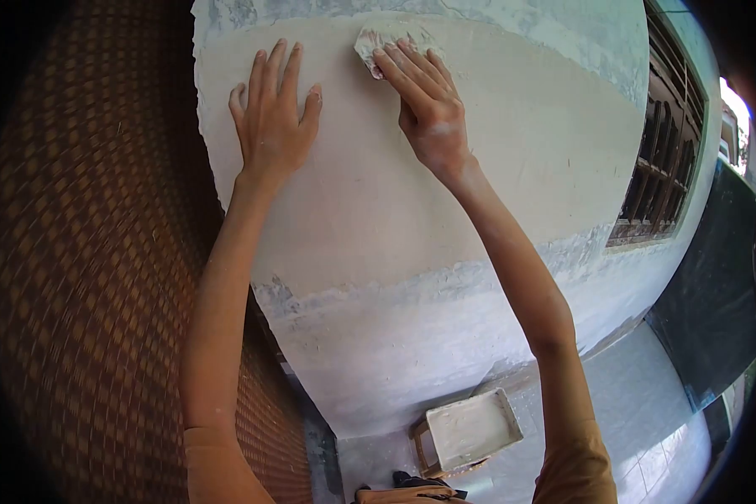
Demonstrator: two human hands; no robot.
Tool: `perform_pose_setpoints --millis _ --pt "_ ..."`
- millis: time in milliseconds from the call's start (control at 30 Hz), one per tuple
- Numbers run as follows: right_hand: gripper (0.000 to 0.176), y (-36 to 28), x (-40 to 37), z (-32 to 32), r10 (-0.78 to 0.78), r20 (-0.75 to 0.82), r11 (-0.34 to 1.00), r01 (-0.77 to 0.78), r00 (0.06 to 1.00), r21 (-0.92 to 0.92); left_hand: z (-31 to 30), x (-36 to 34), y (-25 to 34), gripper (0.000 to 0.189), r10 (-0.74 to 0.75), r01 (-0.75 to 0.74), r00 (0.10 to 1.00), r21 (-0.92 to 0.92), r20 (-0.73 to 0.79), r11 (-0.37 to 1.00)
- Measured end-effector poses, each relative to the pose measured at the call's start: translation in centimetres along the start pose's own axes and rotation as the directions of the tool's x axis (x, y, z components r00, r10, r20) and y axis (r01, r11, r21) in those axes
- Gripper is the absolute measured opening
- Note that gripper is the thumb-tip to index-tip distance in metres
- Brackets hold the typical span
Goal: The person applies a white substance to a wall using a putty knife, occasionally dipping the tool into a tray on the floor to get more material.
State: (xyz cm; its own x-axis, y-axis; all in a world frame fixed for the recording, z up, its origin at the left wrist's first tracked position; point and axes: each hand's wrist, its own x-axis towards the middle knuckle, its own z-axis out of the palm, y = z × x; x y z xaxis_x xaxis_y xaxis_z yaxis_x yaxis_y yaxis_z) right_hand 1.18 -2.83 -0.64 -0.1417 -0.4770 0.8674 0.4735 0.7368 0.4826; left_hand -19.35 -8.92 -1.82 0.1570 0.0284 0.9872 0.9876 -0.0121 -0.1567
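My left hand [273, 118] lies on the wall with its fingers spread and nothing in it. To the right, my right hand [428, 105] presses a flat putty spreader [376, 40] against the wall. The spreader is smeared with thick, wet, off-white putty, and the fingers cover part of it. Both hands are on a smooth beige coat of putty [353, 185] that runs as a broad band across the wall. Above and below this band the wall [378, 336] shows a rougher whitish-blue surface.
A tray of putty [475, 430] stands on a small wooden stool [424, 449] below me. Woven brown matting [101, 235] rises along the left. At right are a barred wooden window [668, 143] and a dark panel [714, 294] on the tiled floor [638, 395].
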Motion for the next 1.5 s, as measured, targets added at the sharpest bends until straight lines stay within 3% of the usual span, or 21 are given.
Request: perform_pose_setpoints --millis 267,333,567,633,667,700,767,867,1000,1033,1100,1200,1267,1300,1367,1400,1433,1500 --pt "0.061 1.4 -1.0 2.4 -0.015 0.097 0.999 0.018 0.995 -0.03 0.4 -0.7 -0.8 0.059 0.033 -0.033 0.999 0.123 -0.002 0.992" --pt "0.057 0.8 -1.5 1.8 -0.003 0.25 1.0 0.01 0.968 -0.025 0.5 -0.7 -0.9 0.059 0.05 -0.047 0.999 0.127 -0.022 0.991" --pt "0.057 -2.4 -2.3 -3.2 0.011 0.322 0.994 -0.045 0.947 0.098 0.4 -0.3 -0.6 0.059 0.039 -0.037 0.999 0.066 -0.031 0.997" --pt "0.053 -2.3 -1.0 -4.7 0.098 0.087 0.978 -0.112 0.991 0.178 0.3 0.0 -0.6 0.059 0.033 -0.03 0.999 0.06 -0.038 0.998" --pt "0.043 -1.9 0.1 -4.7 0.2 -0.081 0.965 -0.182 0.976 0.186 0.3 0.2 -0.6 0.06 0.027 -0.025 0.999 0.056 -0.039 0.998" --pt "0.037 -0.6 1.1 -3.7 0.401 -0.196 0.885 -0.323 0.895 0.337 0.5 0.5 -0.6 0.06 0.03 -0.028 0.999 0.058 -0.043 0.998" --pt "0.04 0.9 3.4 -3.7 0.655 -0.133 0.717 -0.557 0.744 0.418 0.9 0.6 -0.5 0.06 0.026 -0.024 0.997 0.03 -0.072 0.999" --pt "0.041 4.3 3.7 -1.7 0.753 -0.077 0.631 -0.684 0.654 0.366 1.0 0.5 -0.3 0.06 0.007 -0.004 0.998 0.041 -0.064 0.999" --pt "0.036 6.1 3.3 -3.9 0.788 -0.244 0.614 -0.752 0.565 0.242 0.8 0.4 -0.6 0.06 0.02 -0.017 0.999 0.058 -0.05 0.998" --pt "0.038 7.3 2.9 -3.8 0.745 -0.325 0.667 -0.661 0.582 0.345 0.9 0.4 -0.5 0.061 0.018 -0.015 0.999 0.061 -0.051 0.998" --pt "0.038 6.6 3.1 -3.1 0.794 -0.297 0.602 -0.619 0.53 0.505 0.9 0.3 -0.4 0.061 0.009 -0.006 0.998 0.065 -0.055 0.998" --pt "0.038 4.0 4.1 0.2 0.737 -0.182 0.659 -0.633 0.651 0.407 0.9 0.3 -0.2 0.062 -0.014 0.015 1.0 0.057 -0.028 0.998" --pt "0.034 2.6 4.9 0.1 0.734 -0.147 0.67 -0.67 0.663 0.32 0.7 0.2 -0.3 0.062 -0.012 0.012 1.0 0.07 -0.005 0.997" --pt "0.032 2.8 4.9 -0.3 0.744 -0.148 0.665 -0.698 0.652 0.266 0.7 0.1 -0.4 0.062 -0.011 0.011 1.0 0.07 -0.005 0.997" --pt "0.029 4.9 4.2 -1.7 0.721 -0.295 0.688 -0.7 0.627 0.193 0.7 0.1 -0.6 0.063 0.0 0.0 1.0 0.087 0.006 0.996" --pt "0.029 4.7 4.3 -2.6 0.685 -0.369 0.718 -0.67 0.629 0.189 0.8 0.1 -0.6 0.063 -0.002 0.002 1.0 0.088 0.003 0.996" --pt "0.03 4.4 4.5 -2.9 0.713 -0.405 0.694 -0.659 0.572 0.29 0.9 0.0 -0.6 0.063 -0.001 0.001 1.0 0.077 0.002 0.997" --pt "0.032 3.9 5.0 -2.1 0.735 -0.318 0.678 -0.654 0.599 0.335 1.0 0.2 -0.5 0.064 -0.005 0.005 1.0 0.066 0.0 0.998"
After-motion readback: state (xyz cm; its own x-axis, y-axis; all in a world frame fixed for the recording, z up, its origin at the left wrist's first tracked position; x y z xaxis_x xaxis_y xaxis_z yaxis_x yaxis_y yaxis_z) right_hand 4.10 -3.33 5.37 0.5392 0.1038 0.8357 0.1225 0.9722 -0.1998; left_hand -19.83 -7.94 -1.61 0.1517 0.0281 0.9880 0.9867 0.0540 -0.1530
